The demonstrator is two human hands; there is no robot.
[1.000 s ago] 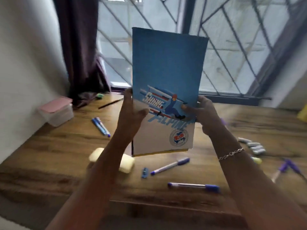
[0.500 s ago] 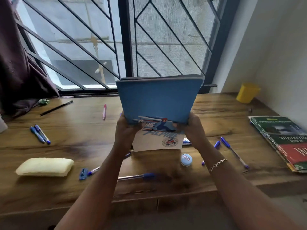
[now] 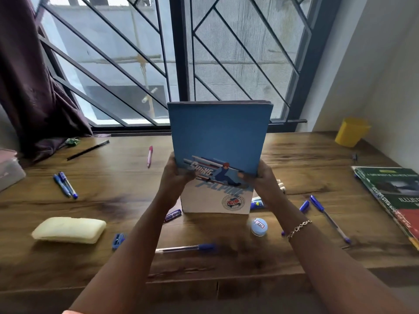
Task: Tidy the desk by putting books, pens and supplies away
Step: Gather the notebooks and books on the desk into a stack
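Observation:
A blue notebook (image 3: 217, 137) with a skier picture stands upright on its bottom edge on the wooden desk (image 3: 294, 159). My left hand (image 3: 175, 177) grips its left edge and my right hand (image 3: 264, 180) grips its right edge, thumbs on the cover. Several blue pens lie scattered: two at the left (image 3: 65, 185), one near the front edge (image 3: 186, 248), one at the right (image 3: 328, 217). A pink pen (image 3: 149, 155) and a black pencil (image 3: 88, 150) lie farther back. A green and red book (image 3: 394, 196) lies at the right edge.
A yellow cup (image 3: 351, 132) stands at the back right corner. A yellow sponge-like block (image 3: 69, 230) and a blue sharpener (image 3: 118, 240) lie front left. A round blue tub (image 3: 259, 226) sits by the notebook. A clear box with a pink lid (image 3: 9, 168) is far left, below a dark curtain (image 3: 29, 82).
The view has swung right across the desk. The notebook, held high and tilted before, has come down and now stands upright on the desk in both hands.

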